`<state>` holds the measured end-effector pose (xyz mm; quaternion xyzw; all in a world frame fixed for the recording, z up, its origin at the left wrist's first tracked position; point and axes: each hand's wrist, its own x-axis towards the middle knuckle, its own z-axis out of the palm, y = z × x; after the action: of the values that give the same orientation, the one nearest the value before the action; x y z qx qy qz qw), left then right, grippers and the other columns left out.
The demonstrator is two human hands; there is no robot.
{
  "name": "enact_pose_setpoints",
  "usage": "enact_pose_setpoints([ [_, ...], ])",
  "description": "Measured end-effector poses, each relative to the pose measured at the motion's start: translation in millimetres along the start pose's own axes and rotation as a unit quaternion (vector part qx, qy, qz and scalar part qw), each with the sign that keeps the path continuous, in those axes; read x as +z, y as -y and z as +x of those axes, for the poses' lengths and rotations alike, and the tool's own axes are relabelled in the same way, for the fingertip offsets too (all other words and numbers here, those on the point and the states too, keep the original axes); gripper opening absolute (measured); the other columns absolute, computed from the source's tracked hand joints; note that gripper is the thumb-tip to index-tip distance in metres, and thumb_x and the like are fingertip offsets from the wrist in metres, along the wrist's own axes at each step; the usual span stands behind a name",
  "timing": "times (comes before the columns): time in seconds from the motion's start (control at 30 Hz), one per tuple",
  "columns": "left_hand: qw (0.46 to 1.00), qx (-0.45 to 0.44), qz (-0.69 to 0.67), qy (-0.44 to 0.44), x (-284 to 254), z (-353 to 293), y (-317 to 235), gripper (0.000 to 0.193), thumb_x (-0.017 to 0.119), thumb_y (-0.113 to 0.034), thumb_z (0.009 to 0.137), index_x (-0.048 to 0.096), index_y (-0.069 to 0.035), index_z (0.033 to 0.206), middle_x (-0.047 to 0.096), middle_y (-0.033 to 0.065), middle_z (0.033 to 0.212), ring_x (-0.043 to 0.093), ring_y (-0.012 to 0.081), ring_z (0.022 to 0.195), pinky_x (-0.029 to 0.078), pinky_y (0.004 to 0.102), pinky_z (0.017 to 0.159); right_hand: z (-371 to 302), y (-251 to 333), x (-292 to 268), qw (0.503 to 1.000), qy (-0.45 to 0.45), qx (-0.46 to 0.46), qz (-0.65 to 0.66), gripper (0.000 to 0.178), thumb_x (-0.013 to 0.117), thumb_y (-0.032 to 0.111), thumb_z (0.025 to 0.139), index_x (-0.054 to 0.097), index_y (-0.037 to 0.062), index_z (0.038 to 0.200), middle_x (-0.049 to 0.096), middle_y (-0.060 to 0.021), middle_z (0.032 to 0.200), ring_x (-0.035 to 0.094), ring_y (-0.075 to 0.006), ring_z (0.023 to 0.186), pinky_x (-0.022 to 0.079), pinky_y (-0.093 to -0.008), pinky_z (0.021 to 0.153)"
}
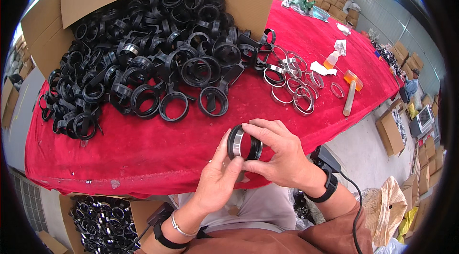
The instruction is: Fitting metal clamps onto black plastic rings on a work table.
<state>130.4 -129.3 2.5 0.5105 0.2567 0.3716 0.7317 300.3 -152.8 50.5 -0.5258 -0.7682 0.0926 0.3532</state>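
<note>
Close to the table's front edge, my two hands hold a black plastic ring with a shiny metal band (237, 143) fitted around it. My left hand (217, 184) grips its left side between thumb and fingers. From the right, my right hand (279, 153) pinches it, with the index finger over the top and the thumb below. Beyond my hands lies a big heap of black plastic rings (143, 91), many with a short arm. Loose metal bands (303, 101) are scattered to the right of that heap.
An open cardboard box (248, 0) stands behind the heap on the red cloth (158, 151). A mallet (350, 96) with an orange head and a bottle of orange liquid (330, 61) lie at right. A carton of finished-looking rings (103, 220) sits below the table at left.
</note>
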Motion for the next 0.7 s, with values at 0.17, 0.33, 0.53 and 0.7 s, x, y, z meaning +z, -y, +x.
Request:
enact_pose_setpoints([
  [0.17,0.997,0.053,0.047,-0.040,4.0,-3.7,0.2,0.042,0.037,-0.017,0.101,0.033,-0.004,0.141,0.060,0.0070,0.102,0.061,0.0098,0.080,0.056,0.0251,0.062,0.3,0.2,1.4,1.000,0.016,0.002,0.016,0.063,0.080,0.017,0.067,0.056,0.0024,0.123,0.059,-0.0184,0.112,0.058,-0.0319,0.099,0.049,-0.0378,0.084],
  [0.33,0.988,0.036,0.132,-0.074,-3.6,-9.5,-6.9,0.030,0.036,-0.020,0.101,0.046,0.001,0.121,0.065,0.0073,0.079,0.059,0.0090,0.057,0.048,0.0207,0.051,10.7,-17.6,6.2,0.924,-0.087,0.214,0.305,0.035,0.054,0.024,0.096,0.060,-0.0068,0.112,0.064,-0.0059,0.091,0.059,-0.0108,0.083,0.048,-0.0239,0.073],
  [0.53,0.980,0.051,0.189,-0.046,-2.7,-18.0,-5.0,0.032,0.034,-0.019,0.101,0.047,0.004,0.119,0.065,0.0095,0.080,0.062,0.0115,0.061,0.051,0.0234,0.057,26.1,-18.1,33.4,0.908,-0.021,0.323,0.265,0.064,0.035,0.044,0.101,0.065,-0.0022,0.067,0.055,-0.0024,0.053,0.048,-0.0091,0.047,0.039,-0.0246,0.047],
  [0.7,0.972,0.076,0.208,-0.073,-3.5,-16.9,2.2,0.028,0.039,-0.016,0.100,0.050,0.004,0.117,0.066,0.0087,0.082,0.062,0.0110,0.063,0.053,0.0249,0.057,28.7,-15.5,41.1,0.945,-0.107,0.247,0.186,0.059,0.038,0.035,0.100,0.065,-0.0047,0.066,0.060,-0.0134,0.054,0.060,-0.0203,0.053,0.047,-0.0350,0.057],
])
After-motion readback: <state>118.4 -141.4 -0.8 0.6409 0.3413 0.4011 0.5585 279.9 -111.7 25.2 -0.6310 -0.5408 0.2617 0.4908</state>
